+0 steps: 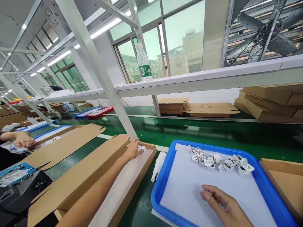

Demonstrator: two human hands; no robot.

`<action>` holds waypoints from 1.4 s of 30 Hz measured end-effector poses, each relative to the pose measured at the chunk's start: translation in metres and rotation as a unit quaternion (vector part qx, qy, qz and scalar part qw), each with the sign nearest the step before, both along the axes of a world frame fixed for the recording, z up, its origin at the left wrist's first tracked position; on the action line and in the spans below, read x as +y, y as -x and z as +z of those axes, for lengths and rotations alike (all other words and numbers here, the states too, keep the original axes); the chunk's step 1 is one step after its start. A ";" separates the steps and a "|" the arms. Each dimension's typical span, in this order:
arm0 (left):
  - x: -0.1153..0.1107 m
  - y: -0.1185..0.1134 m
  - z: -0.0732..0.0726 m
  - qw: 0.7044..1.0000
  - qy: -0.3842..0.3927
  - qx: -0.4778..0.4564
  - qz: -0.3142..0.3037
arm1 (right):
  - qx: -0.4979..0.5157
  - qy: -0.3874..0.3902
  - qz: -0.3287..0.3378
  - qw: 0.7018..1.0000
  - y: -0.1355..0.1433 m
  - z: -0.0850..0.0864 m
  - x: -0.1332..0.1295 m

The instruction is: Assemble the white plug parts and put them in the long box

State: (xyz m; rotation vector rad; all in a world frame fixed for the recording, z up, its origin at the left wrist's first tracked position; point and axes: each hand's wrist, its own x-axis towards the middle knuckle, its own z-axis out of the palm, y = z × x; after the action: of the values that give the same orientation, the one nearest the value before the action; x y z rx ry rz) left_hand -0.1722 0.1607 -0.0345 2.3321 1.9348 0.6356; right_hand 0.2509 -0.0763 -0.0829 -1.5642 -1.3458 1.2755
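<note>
My left hand [133, 150] reaches into the far end of a long open cardboard box [142, 176] lined with white sheet. Its fingers are closed around a small white plastic part [142, 147], mostly hidden by the hand. Over the blue tray [163, 186] hovers my right hand [221, 203], thumb and fingers apart, holding nothing. Several small white plastic housings [228, 164] with thin wires and dark insides lie in a cluster on white paper at the tray's far side. A white glove [159, 165] rests between box and tray.
Another person's hand [23, 139] works at the left by another open box. An open carton [284, 176] stands right of the tray. Flat cardboard boxes [210, 108] lie behind the green belt [151, 126]. A slanted white post [104, 69] rises beyond my left hand; a bottle [144, 64] stands on the shelf.
</note>
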 end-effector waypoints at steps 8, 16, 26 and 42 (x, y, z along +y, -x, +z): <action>-0.003 -0.109 0.026 0.971 0.089 -0.134 -0.179 | 0.019 -0.061 -0.003 0.998 0.006 0.012 -0.002; -0.013 -0.243 -0.020 0.914 0.172 -0.246 -0.271 | 0.053 -0.119 -0.011 0.991 0.011 0.013 0.000; -0.023 -0.254 -0.006 0.885 0.148 -0.369 -0.242 | 0.071 -0.137 -0.025 0.988 0.010 0.011 0.001; -0.171 -0.238 0.006 0.874 0.085 -0.298 -0.375 | 0.091 -0.349 -0.042 0.932 0.005 0.025 -0.005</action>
State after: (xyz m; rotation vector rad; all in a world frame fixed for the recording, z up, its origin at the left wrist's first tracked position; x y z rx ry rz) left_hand 0.0655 -0.0107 -0.0284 2.1510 0.7124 0.8879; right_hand 0.2457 -0.0810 -0.0581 -0.9658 -1.3865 0.7351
